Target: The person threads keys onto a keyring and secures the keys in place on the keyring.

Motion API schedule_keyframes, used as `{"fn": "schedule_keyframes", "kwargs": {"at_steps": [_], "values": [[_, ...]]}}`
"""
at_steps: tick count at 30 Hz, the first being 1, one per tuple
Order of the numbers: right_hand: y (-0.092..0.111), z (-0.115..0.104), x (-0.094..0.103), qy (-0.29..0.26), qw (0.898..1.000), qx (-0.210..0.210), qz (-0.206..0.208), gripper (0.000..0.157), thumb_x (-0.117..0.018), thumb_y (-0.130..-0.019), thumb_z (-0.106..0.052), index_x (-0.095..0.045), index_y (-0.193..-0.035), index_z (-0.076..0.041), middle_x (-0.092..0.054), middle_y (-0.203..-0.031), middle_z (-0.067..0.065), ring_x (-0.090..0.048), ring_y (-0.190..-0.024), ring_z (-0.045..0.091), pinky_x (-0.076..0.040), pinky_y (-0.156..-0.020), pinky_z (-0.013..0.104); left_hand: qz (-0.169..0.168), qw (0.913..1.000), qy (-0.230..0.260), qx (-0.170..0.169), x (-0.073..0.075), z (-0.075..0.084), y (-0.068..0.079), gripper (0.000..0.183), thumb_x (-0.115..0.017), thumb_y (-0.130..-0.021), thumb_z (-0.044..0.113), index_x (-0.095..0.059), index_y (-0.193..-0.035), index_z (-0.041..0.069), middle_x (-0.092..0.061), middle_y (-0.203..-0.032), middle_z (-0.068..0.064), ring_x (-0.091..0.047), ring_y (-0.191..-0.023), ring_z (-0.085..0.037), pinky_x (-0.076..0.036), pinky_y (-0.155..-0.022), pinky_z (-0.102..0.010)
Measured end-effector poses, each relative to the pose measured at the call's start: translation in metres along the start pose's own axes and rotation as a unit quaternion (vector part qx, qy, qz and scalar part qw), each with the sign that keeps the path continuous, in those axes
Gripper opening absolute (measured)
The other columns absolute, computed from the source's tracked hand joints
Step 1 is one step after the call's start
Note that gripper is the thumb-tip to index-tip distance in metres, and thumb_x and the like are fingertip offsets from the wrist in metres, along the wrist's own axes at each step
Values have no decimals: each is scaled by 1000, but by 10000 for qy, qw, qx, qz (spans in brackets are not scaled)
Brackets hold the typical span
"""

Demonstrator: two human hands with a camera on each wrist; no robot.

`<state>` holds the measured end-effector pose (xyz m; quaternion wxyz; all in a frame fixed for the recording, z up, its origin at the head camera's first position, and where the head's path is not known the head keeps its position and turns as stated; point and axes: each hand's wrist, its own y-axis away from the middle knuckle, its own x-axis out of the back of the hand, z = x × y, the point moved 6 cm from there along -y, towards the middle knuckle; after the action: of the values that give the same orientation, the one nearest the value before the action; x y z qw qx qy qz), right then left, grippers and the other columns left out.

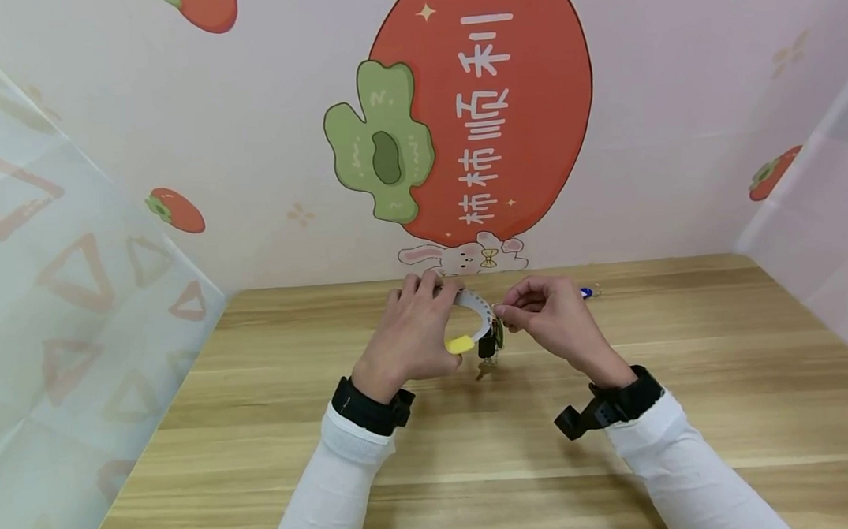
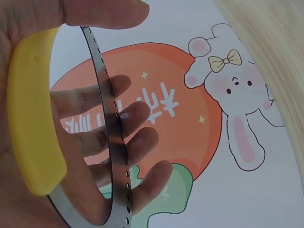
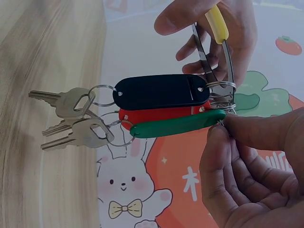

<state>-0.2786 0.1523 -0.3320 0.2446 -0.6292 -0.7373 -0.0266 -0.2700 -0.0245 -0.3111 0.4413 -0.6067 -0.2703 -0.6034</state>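
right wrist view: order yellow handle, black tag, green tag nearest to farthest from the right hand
1. Green tag: one end at the right hand
2. Black tag: above the green one
3. Yellow handle: near the top, in the left hand

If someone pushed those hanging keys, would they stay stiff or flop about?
They would probably swing and flop, since the keys hang from thin rings. Each key alone looks stiff, being flat metal. The tags look smooth, so might feel slippery.
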Motion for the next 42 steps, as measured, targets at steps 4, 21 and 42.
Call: {"fn": "schedule_keyframes", "kwargs": {"at_steps": [4,21,42], "values": [[0,1,-1,-8,10000,-28,-40,12,-75,-92,-8,-69,-91,3,-71,-82,13,-69,-70,20,-56,-65,29,9,10000,-26,-30,0,1,0,85,-87,-67,33,-52,-142,14,-51,-131,-12,-47,-117,-33,-45,-94,-51],[0,-5,0,915,9949,398,169,6,-73,-92,-5,-70,-89,0,-70,-79,8,-65,-67,19,-53,-58,28,-39,9999,-92,-87,-2,5,-1,84,-86,-68,34,-51,-143,15,-49,-136,-12,-43,-125,-33,-41,-102,-55],[10,-29,-5,2061,9589,1838,657,11,-77,-85,5,-69,-90,-1,-69,-82,7,-67,-69,17,-57,-64,34,112,9999,109,-48,3,4,1,84,-86,-67,32,-54,-141,13,-50,-136,-13,-46,-121,-33,-45,-95,-54]]}}
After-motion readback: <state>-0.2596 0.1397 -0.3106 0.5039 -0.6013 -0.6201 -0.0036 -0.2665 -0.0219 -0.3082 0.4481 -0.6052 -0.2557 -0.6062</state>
